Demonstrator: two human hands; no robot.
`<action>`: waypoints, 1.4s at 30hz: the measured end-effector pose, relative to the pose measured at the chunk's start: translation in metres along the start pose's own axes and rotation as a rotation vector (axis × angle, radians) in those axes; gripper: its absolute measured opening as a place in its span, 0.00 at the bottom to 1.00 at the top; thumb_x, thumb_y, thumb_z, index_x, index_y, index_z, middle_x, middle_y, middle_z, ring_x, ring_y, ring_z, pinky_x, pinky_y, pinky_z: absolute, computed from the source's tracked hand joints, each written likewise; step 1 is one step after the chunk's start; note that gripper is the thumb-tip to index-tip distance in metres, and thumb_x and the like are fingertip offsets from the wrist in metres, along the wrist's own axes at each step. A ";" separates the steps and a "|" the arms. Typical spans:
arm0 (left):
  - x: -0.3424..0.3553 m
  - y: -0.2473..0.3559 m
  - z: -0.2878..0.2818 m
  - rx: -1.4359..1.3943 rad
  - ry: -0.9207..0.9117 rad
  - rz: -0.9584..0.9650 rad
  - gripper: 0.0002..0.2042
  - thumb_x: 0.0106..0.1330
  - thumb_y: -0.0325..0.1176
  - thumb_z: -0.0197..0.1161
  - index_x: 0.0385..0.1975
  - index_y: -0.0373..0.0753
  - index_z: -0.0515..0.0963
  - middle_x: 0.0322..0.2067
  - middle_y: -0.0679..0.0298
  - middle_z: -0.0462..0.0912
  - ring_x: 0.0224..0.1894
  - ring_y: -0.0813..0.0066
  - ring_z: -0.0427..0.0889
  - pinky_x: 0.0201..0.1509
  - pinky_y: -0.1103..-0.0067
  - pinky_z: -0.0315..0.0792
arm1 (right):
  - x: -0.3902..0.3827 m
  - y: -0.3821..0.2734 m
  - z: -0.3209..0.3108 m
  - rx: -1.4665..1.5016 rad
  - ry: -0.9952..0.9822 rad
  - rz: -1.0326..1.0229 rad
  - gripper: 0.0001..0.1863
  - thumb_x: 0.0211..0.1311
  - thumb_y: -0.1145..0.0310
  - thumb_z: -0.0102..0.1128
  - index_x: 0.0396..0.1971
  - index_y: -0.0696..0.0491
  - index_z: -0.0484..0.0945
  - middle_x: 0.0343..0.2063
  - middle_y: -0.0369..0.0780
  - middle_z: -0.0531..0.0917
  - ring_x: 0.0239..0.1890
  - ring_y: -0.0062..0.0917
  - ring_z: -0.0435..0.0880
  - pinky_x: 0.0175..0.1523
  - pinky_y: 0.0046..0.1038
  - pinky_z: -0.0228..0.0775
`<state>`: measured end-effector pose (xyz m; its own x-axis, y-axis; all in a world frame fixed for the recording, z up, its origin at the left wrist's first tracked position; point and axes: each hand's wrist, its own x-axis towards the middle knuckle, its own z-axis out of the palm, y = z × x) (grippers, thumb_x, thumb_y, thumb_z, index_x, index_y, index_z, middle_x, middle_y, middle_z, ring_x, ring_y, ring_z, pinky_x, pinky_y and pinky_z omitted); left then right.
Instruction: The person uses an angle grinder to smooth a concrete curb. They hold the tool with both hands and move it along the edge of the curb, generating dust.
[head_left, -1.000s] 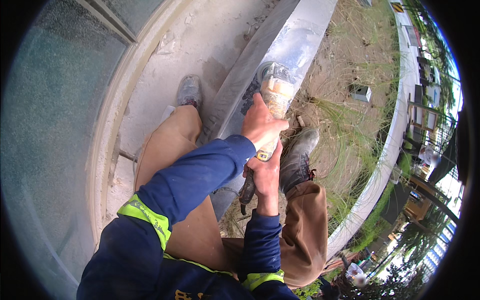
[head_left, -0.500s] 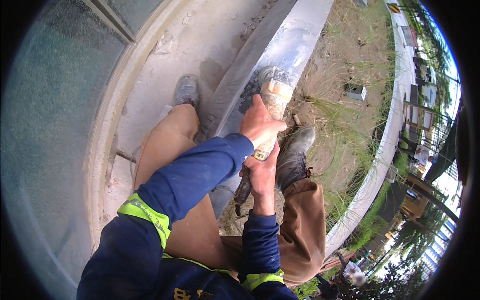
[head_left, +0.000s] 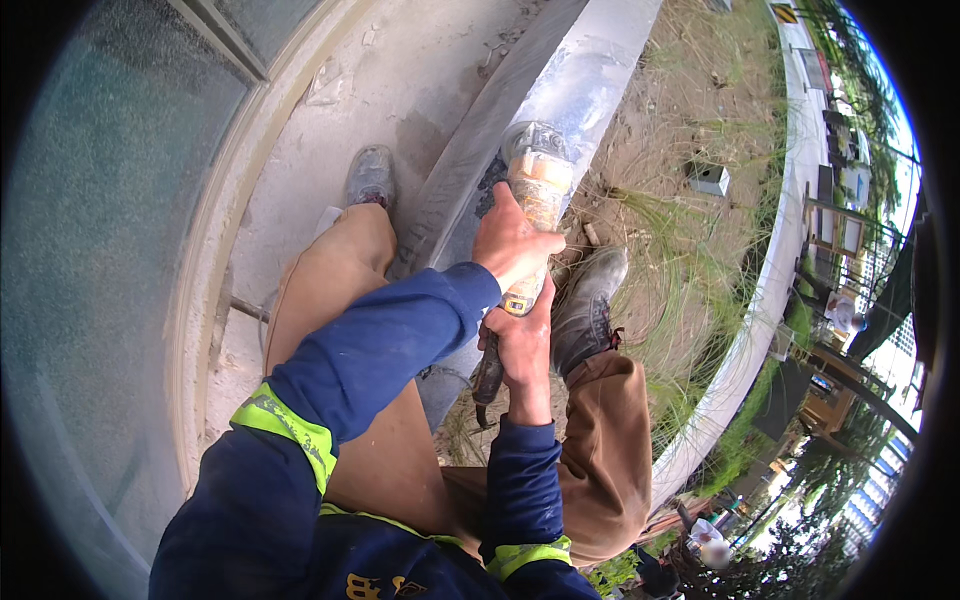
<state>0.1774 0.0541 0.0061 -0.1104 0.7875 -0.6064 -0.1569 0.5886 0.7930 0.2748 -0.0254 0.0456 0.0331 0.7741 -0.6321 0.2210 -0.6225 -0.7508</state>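
Observation:
Both hands hold a dusty yellow angle grinder [head_left: 541,190] whose head rests on the top face of a long grey concrete curb [head_left: 590,65]. My left hand [head_left: 510,240] wraps round the middle of its body, behind the head. Lower down, my right hand [head_left: 524,345] closes round the rear end, beside a dark cord or strap [head_left: 487,380]. The disc is mostly hidden under the guard. Around the head the curb's surface is pale and dusty, with a darker rough patch just left of the tool.
I straddle the curb, one dusty shoe [head_left: 371,177] on the concrete floor and the other [head_left: 592,300] on grassy soil. A framed glass panel [head_left: 120,220] stands at left. A small grey box [head_left: 709,180] sits in the soil. Beyond a curved white border [head_left: 745,350], people appear.
The grinder and both hands have shifted slightly left and a little farther up along the curb. Both grips stay the same.

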 end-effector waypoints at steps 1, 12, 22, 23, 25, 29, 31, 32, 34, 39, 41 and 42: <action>-0.003 0.005 -0.003 0.025 -0.010 -0.017 0.36 0.49 0.38 0.76 0.53 0.32 0.61 0.43 0.40 0.83 0.46 0.47 0.87 0.52 0.63 0.80 | -0.001 0.000 0.001 0.007 0.011 0.004 0.54 0.48 0.81 0.62 0.75 0.57 0.41 0.29 0.41 0.79 0.22 0.25 0.79 0.24 0.28 0.74; -0.004 -0.003 -0.001 0.022 -0.006 -0.006 0.37 0.49 0.37 0.77 0.54 0.31 0.61 0.43 0.41 0.84 0.46 0.48 0.87 0.51 0.63 0.81 | -0.007 -0.002 0.003 -0.006 0.017 0.029 0.54 0.49 0.81 0.62 0.75 0.57 0.42 0.29 0.41 0.79 0.22 0.25 0.80 0.24 0.27 0.74; -0.008 -0.007 -0.001 -0.007 0.047 0.032 0.35 0.48 0.36 0.77 0.50 0.29 0.61 0.42 0.39 0.83 0.45 0.43 0.87 0.51 0.60 0.80 | -0.005 0.008 0.001 0.011 -0.006 -0.004 0.54 0.49 0.80 0.62 0.75 0.58 0.41 0.29 0.42 0.80 0.20 0.25 0.79 0.23 0.27 0.74; -0.008 -0.007 -0.003 -0.003 0.057 0.030 0.36 0.48 0.36 0.77 0.50 0.29 0.61 0.42 0.38 0.83 0.45 0.43 0.87 0.51 0.60 0.80 | -0.007 0.007 0.003 0.006 -0.002 0.000 0.54 0.49 0.80 0.62 0.75 0.58 0.42 0.29 0.42 0.80 0.20 0.25 0.79 0.23 0.27 0.74; -0.012 -0.001 -0.005 0.082 0.008 -0.030 0.36 0.49 0.36 0.76 0.52 0.30 0.61 0.42 0.41 0.84 0.45 0.48 0.87 0.50 0.63 0.81 | -0.010 0.008 0.004 0.015 0.016 -0.004 0.53 0.49 0.80 0.62 0.75 0.58 0.42 0.29 0.42 0.80 0.20 0.25 0.79 0.23 0.27 0.73; -0.013 -0.004 0.001 0.147 -0.024 -0.023 0.36 0.49 0.36 0.77 0.53 0.30 0.61 0.43 0.42 0.84 0.45 0.50 0.88 0.50 0.64 0.81 | -0.016 0.010 0.005 0.030 0.047 -0.002 0.53 0.49 0.80 0.62 0.75 0.58 0.43 0.29 0.42 0.80 0.20 0.25 0.79 0.23 0.27 0.73; -0.012 -0.010 0.001 0.070 0.011 0.006 0.36 0.49 0.36 0.77 0.54 0.30 0.61 0.43 0.42 0.84 0.45 0.50 0.88 0.50 0.64 0.81 | -0.015 0.011 0.004 0.030 0.031 -0.006 0.53 0.49 0.80 0.62 0.75 0.58 0.42 0.29 0.42 0.80 0.21 0.25 0.79 0.23 0.27 0.73; -0.012 -0.012 0.002 0.035 0.026 0.020 0.36 0.49 0.36 0.77 0.54 0.30 0.61 0.43 0.42 0.84 0.45 0.49 0.88 0.50 0.64 0.81 | -0.012 0.014 0.003 0.038 0.013 -0.017 0.54 0.49 0.80 0.62 0.75 0.58 0.42 0.29 0.42 0.80 0.21 0.24 0.79 0.22 0.27 0.73; -0.010 -0.014 -0.001 0.012 0.033 0.031 0.37 0.48 0.37 0.77 0.52 0.29 0.61 0.42 0.38 0.84 0.45 0.45 0.87 0.51 0.62 0.80 | -0.010 0.015 0.003 0.036 0.004 -0.018 0.54 0.49 0.80 0.62 0.75 0.57 0.41 0.29 0.42 0.80 0.21 0.24 0.79 0.22 0.27 0.73; -0.017 -0.003 -0.004 0.077 -0.027 -0.016 0.37 0.47 0.37 0.77 0.51 0.28 0.60 0.42 0.37 0.83 0.45 0.43 0.87 0.52 0.61 0.81 | -0.019 0.008 0.007 0.029 0.056 0.021 0.52 0.49 0.81 0.62 0.75 0.57 0.44 0.29 0.42 0.80 0.21 0.24 0.79 0.22 0.27 0.73; -0.017 -0.009 -0.001 0.044 -0.013 -0.005 0.36 0.47 0.37 0.77 0.51 0.28 0.60 0.42 0.37 0.84 0.44 0.43 0.87 0.52 0.61 0.81 | -0.018 0.008 0.006 0.011 0.045 0.007 0.52 0.49 0.81 0.62 0.75 0.57 0.44 0.29 0.42 0.80 0.21 0.24 0.79 0.22 0.27 0.73; -0.014 -0.011 0.000 0.014 -0.001 -0.001 0.36 0.47 0.37 0.77 0.51 0.28 0.61 0.41 0.38 0.84 0.44 0.43 0.87 0.52 0.61 0.81 | -0.017 0.009 0.005 0.001 0.040 -0.001 0.52 0.49 0.81 0.62 0.75 0.57 0.45 0.29 0.41 0.80 0.21 0.24 0.79 0.22 0.27 0.73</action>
<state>0.1803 0.0361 0.0061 -0.1097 0.7867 -0.6075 -0.1437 0.5922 0.7929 0.2713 -0.0447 0.0489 0.0715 0.7785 -0.6235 0.2197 -0.6221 -0.7515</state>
